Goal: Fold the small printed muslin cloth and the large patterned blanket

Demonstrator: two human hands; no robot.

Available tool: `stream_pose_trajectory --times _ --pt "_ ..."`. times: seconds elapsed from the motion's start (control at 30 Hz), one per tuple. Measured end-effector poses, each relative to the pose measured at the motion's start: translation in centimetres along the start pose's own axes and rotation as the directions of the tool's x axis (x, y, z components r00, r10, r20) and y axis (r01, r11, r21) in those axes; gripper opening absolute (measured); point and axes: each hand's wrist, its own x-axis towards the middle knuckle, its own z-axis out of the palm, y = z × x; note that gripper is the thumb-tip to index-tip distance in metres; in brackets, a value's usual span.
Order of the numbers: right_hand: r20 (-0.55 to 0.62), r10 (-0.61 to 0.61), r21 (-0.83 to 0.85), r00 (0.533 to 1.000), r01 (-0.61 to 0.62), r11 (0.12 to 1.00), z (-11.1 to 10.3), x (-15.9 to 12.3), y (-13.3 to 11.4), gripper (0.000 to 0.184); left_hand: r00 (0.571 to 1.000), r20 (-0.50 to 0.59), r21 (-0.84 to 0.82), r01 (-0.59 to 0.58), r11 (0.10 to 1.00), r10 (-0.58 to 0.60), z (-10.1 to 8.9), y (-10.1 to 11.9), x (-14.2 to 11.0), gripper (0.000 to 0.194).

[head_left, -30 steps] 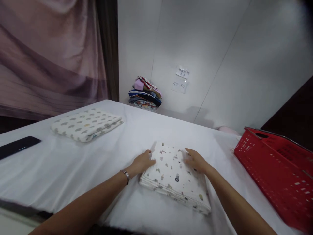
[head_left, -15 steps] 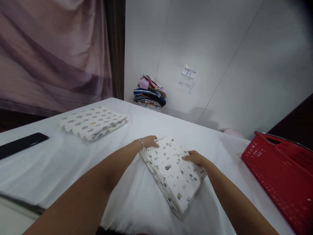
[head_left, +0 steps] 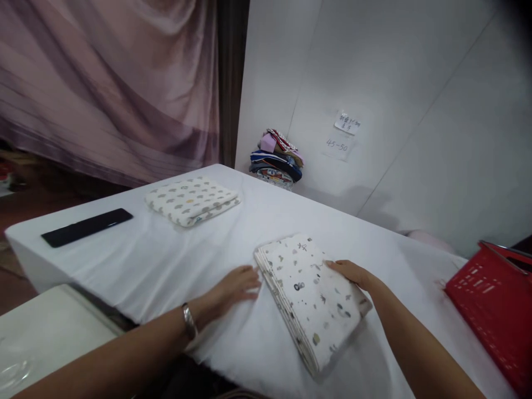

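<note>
A folded white cloth (head_left: pixel 310 302) with small grey and green printed motifs lies at a slant on the white-covered table, its stacked layers showing along the left edge. My right hand (head_left: pixel 351 272) grips the cloth at its far right edge, with the thumb side on top and the other fingers partly hidden. Just left of the cloth, my left hand (head_left: pixel 239 285) is open with fingers spread, close to the layered edge and slightly blurred. A bracelet (head_left: pixel 189 320) circles the left wrist.
Farther left lie another folded cloth (head_left: pixel 191 199) with grey motifs and a flat black object (head_left: pixel 87 227). A red perforated basket (head_left: pixel 494 299) stands at the right. Behind the table is a stack of folded fabrics (head_left: pixel 276 158) by the wall. A pale surface (head_left: pixel 54 332) sits lower left.
My left hand has come off the cloth's upper left corner and moved down and left beside it. My right hand stays at the right edge. The view has turned left.
</note>
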Motion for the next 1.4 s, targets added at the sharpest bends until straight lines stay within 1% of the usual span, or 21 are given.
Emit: stream_pose_trajectory --times 0.07,0.1,0.17,0.23,0.37,0.43,0.5,0.57,0.63,0.73,0.8,0.87,0.93,1.0,1.03,1.1,1.17,1.23,1.3,1.4 --pt "0.097 0.006 0.073 0.995 -0.014 0.997 0.0 -0.1 -0.3 0.068 0.989 0.148 -0.132 0.050 0.990 -0.030 1.7 -1.4 -1.7 0.057" --pt "0.156 0.014 0.115 0.988 -0.032 0.993 0.1 -0.1 -0.4 0.068 0.979 0.198 -0.169 0.071 0.983 -0.036 2.5 -1.8 -2.1 0.055" --pt "0.254 0.020 0.195 0.967 -0.072 0.978 0.3 -0.3 -0.4 0.069 0.968 0.248 -0.213 0.100 0.972 -0.046 3.9 -2.1 -2.2 0.053" --pt "0.284 0.028 0.253 0.958 -0.103 0.962 0.5 -0.4 -0.1 0.073 0.969 0.236 -0.234 0.124 0.964 -0.067 4.8 -2.0 -1.6 0.054" --pt "0.199 0.064 0.310 0.978 -0.125 0.943 0.7 -0.2 0.8 0.074 0.970 0.200 -0.194 0.178 0.965 -0.139 5.5 -1.5 0.0 0.060" --pt "0.160 0.046 0.292 0.986 -0.092 0.952 0.7 -0.1 1.0 0.070 0.967 0.211 -0.130 0.173 0.976 -0.144 5.7 -1.2 0.4 0.062" --pt "0.133 -0.004 0.248 0.991 -0.030 0.968 0.8 -0.2 1.0 0.066 0.972 0.201 -0.043 0.131 0.990 -0.120 5.9 -1.0 0.4 0.060" --pt "0.087 -0.056 0.188 0.995 0.039 0.981 0.8 -0.3 0.9 0.062 0.982 0.175 0.033 0.071 0.997 -0.076 6.2 -0.9 0.2 0.059" --pt "0.009 -0.091 0.113 0.996 0.089 0.990 0.9 -0.4 0.7 0.060 0.990 0.135 0.081 0.036 0.996 -0.047 6.5 -0.9 0.2 0.056" --pt "-0.142 -0.142 -0.043 0.980 0.138 0.990 1.0 -0.9 0.1 0.056 0.997 0.068 0.118 0.034 0.992 -0.043 6.9 -1.2 0.4 0.052" --pt "-0.199 -0.224 -0.162 0.954 0.194 0.968 1.1 -1.5 -0.4 0.053 0.997 0.056 0.084 0.052 0.995 -0.056 7.0 -1.3 0.4 0.051" --pt "-0.214 -0.334 -0.275 0.918 0.272 0.922 1.3 -2.4 -1.2 0.052 0.995 0.078 0.012 0.068 0.998 -0.069 7.0 -1.3 0.4 0.052" --pt "-0.238 -0.430 -0.400 0.871 0.316 0.860 1.7 -3.6 -2.1 0.052 0.993 0.094 -0.022 0.075 0.997 -0.073 7.0 -1.4 0.2 0.050" --pt "-0.259 -0.502 -0.564 0.825 0.293 0.772 2.5 -4.9 -3.1 0.049 0.994 0.080 -0.016 0.076 0.997 -0.074 7.1 -1.4 0.1 0.044" --pt "-0.260 -0.529 -0.651 0.808 0.258 0.714 3.0 -5.6 -3.6 0.047 0.995 0.067 -0.017 0.072 0.997 -0.070 7.2 -1.5 0.1 0.041" --pt "-0.223 -0.575 -0.796 0.787 0.194 0.574 4.5 -6.8 -4.5 0.043 0.998 0.041 -0.042 0.050 0.998 -0.049 7.5 -1.5 0.1 0.034" --pt "-0.158 -0.615 -0.884 0.773 0.167 0.437 6.3 -8.0 -5.2 0.038 0.999 0.027 -0.073 0.028 0.997 -0.026 8.0 -1.4 0.2 0.029" --pt "-0.102 -0.636 -0.923 0.765 0.167 0.348 8.1 -9.0 -5.5 0.035 1.000 0.029 -0.098 0.014 0.995 -0.011 8.5 -1.3 0.2 0.027" --pt "-0.078 -0.639 -0.935 0.765 0.166 0.313 9.6 -10.0 -5.7 0.034 0.999 0.037 -0.125 0.001 0.992 0.004 8.9 -1.1 0.2 0.027" --pt "-0.080 -0.631 -0.932 0.772 0.167 0.322 11.1 -11.2 -5.7 0.039 0.999 0.012 -0.148 -0.036 0.988 0.038 9.4 -1.0 0.1 0.029"
